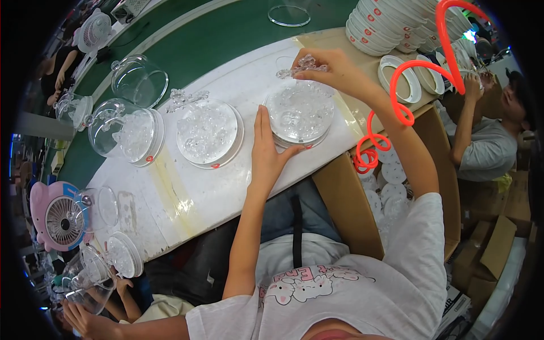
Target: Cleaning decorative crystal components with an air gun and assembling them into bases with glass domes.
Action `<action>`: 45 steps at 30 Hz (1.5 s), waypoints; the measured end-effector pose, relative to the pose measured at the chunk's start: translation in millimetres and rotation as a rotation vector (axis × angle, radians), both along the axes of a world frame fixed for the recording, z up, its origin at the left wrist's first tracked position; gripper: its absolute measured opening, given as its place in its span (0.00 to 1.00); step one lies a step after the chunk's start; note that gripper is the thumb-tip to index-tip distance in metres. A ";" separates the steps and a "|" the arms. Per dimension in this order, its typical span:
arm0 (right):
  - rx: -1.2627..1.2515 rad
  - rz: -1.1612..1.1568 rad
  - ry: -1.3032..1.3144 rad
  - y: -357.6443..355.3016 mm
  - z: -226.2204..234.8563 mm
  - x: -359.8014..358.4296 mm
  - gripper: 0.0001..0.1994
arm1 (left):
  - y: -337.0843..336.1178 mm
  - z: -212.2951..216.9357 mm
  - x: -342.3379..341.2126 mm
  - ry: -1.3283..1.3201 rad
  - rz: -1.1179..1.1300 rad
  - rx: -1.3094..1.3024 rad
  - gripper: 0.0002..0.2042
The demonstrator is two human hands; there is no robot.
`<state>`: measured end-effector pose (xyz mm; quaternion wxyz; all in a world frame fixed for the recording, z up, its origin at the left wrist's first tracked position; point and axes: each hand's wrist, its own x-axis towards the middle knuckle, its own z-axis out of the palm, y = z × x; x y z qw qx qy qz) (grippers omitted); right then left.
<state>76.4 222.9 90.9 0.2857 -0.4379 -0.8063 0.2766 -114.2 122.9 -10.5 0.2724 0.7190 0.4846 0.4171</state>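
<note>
Nearest to the person, the left hand [266,150] lies flat and open on the white table [198,198], its fingers stretched out and its thumb touching the rim of a round clear dish [298,116], so it seems to be keeping the dish from sliding. The dish sits just past that hand, near the table's right end, and it is full of small clear shiny bits. A little farther off, the right hand [334,71] is above the far side of the dish, with its fingers pinched shut on a clear bumpy handle piece [303,65]. I think the step now is fitting this piece onto the dish. The next move probably needs a slow, straight push down while the dish stays put. To the left stands another full dish [208,133], and farther left a clear dome lid [122,130].
</note>
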 end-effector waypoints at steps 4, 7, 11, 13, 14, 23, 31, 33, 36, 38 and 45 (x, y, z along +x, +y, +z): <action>0.008 -0.009 -0.080 -3.5 6.0 -6.0 0.10 | 0.9 -1.3 0.1 0.002 -0.005 0.002 0.49; 0.029 0.002 -0.088 -3.7 4.5 -6.0 0.10 | 1.4 -1.5 0.2 0.011 -0.003 0.009 0.48; 0.081 0.020 -0.091 -2.2 1.2 -5.5 0.10 | 1.6 -0.8 0.0 0.010 -0.004 0.019 0.48; 0.108 0.036 -0.097 -0.1 0.4 -6.0 0.10 | 1.6 -1.0 0.0 0.020 -0.006 0.025 0.48; 0.137 0.053 -0.102 0.3 0.2 -6.8 0.11 | 1.4 -1.9 0.0 -0.010 -0.006 -0.004 0.49; 0.059 0.068 -0.084 2.5 -4.9 -4.7 0.14 | 0.8 -1.2 -0.9 0.007 -0.008 0.016 0.48; 0.011 0.017 -0.094 -2.4 -5.3 -2.4 0.10 | 2.1 -3.9 2.7 0.017 0.002 0.022 0.48; -0.010 0.024 -0.096 -2.9 -4.9 -6.7 0.10 | 2.7 -5.1 -1.2 0.010 -0.002 0.013 0.48; -0.179 0.015 0.106 -2.2 -20.4 2.6 0.18 | 3.1 -14.3 -3.5 0.008 0.000 0.062 0.48; -0.253 0.015 0.122 -6.2 -24.6 27.4 0.31 | -6.5 -4.9 -7.7 0.015 0.019 0.019 0.48; -0.222 0.096 -0.239 -58.2 -36.9 68.3 0.61 | -39.8 28.0 -86.4 0.052 0.572 0.189 0.57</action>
